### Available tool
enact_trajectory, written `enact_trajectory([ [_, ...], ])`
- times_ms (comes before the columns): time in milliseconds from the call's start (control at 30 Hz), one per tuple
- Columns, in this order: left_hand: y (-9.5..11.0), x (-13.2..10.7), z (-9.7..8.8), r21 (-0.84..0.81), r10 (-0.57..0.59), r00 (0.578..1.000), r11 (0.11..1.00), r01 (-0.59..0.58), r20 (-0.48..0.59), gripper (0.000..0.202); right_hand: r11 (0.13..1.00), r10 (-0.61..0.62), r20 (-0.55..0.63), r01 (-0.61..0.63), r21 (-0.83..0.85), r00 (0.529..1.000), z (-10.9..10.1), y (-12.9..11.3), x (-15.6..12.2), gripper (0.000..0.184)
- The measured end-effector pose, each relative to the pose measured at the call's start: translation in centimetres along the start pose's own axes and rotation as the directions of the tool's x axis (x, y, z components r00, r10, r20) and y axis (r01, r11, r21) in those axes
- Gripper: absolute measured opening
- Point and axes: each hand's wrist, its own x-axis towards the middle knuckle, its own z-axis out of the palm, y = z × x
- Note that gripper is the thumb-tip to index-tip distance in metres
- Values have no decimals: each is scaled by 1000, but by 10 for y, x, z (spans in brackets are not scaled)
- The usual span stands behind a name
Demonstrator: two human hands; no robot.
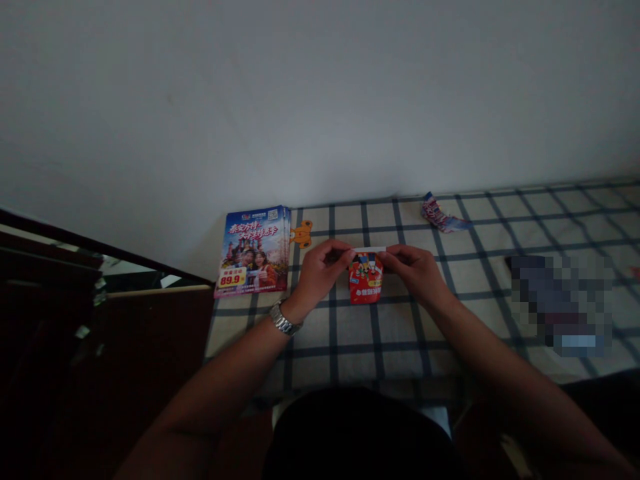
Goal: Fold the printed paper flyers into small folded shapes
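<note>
We're holding a small red printed paper with a white top edge [364, 285] above mid-cloth; left hand [325, 267] and right hand [411, 265] pinch its top corners. Cream-and-blue checked cloth [400, 353] gives room to its 6 o'clock edge. Glossy blue-pink flyer stack [253, 250] between 9 and 10, by the left edge; crumpled blue-red paper scrap [440, 215] near 2.

- Two hands [321, 268] are holding one red printed piece [365, 288] mid-frame.
- One leaflet stack [254, 237], sheets uncountable, is lying centre-left.
- One orange bear [302, 233] and one wristwatch [285, 319] are showing left of centre.
- One crumpled scrap [440, 217] and one blurred dark object [550, 293] are lying right of centre.
</note>
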Motion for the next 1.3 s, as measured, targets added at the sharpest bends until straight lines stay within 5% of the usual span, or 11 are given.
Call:
enact_trajectory([
  [967, -7, -2, 0, 7, 24, 998, 1000, -24, 53, 27, 992, -38, -13, 36, -120, 999, -3, 0, -2, 40],
  [1300, -3, 1, -1, -21, -2, 1000, 1000, 2, 26, 32, 999, 32, 104, -29, -24, 994, -4, 3, -2, 38],
])
